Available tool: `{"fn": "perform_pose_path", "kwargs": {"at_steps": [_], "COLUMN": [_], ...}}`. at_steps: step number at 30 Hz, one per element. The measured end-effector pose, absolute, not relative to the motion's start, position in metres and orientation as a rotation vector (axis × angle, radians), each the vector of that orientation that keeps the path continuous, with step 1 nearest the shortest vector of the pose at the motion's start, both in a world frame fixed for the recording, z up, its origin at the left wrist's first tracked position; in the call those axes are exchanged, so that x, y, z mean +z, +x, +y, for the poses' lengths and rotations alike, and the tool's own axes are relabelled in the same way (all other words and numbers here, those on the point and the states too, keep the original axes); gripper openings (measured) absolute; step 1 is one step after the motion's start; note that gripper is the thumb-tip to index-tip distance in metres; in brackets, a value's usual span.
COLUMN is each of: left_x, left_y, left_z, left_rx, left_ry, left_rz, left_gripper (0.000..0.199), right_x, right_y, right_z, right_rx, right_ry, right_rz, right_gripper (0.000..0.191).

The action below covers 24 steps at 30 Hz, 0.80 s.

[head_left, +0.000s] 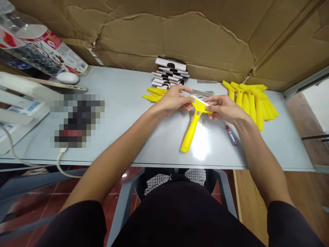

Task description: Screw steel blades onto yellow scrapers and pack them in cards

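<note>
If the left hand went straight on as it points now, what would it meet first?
Past the yellow tool it holds, the left hand would probably meet the right hand, though depth is unclear.

My left hand (176, 100) and my right hand (223, 108) grip the two ends of the head of a yellow scraper (192, 130), a metal strip (202, 101) along its far edge; its handle slants toward me between my forearms. Just beyond my left hand lie a few yellow pieces (154, 95) and a stack of folded white-and-black packets (171, 72). Thin metal blades (207, 81) lie past my fingers. Right of my right hand, more yellow handles (253, 101) overlap on the counter (123, 82); a screwdriver (231, 135) lies just below that hand.
</note>
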<state>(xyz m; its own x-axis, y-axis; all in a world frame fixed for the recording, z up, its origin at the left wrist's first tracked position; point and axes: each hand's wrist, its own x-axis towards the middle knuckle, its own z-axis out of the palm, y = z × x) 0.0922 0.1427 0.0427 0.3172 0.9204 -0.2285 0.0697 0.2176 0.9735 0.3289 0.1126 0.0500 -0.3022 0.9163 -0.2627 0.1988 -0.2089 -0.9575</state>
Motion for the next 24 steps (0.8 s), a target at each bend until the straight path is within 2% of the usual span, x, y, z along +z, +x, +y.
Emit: {"fn": "perform_pose_path", "kwargs": {"at_steps": [2,12,15,19,21,24], "left_x": [0.036,0.008,0.013,0.02,0.02,0.02], "left_y": [0.097,0.09,0.088,0.086,0.084,0.083], "left_z": [0.142,0.102,0.091,0.078,0.074,0.071], "left_rx": [0.908,1.124,1.156,0.938,0.863,0.805], "left_ry": [1.22,1.174,1.175,1.346,1.436,1.572], "left_rz": [1.078,1.082,1.112,1.147,1.186,1.234], "left_gripper": [0.037,0.025,0.045,0.074,0.079,0.074], "right_x": [0.049,0.05,0.048,0.047,0.048,0.049], "right_y": [0.329,0.318,0.314,0.31,0.308,0.303], "right_z": [0.113,0.105,0.102,0.099,0.098,0.096], "right_rx": [1.539,1.556,1.52,1.478,1.474,1.469], "right_ry": [-1.34,-1.331,-1.322,-1.37,-1.389,-1.393], "right_rz": [-1.431,-1.469,-1.435,-1.413,-1.403,-1.389], "right_gripper": [0.045,0.048,0.049,0.043,0.041,0.039]}}
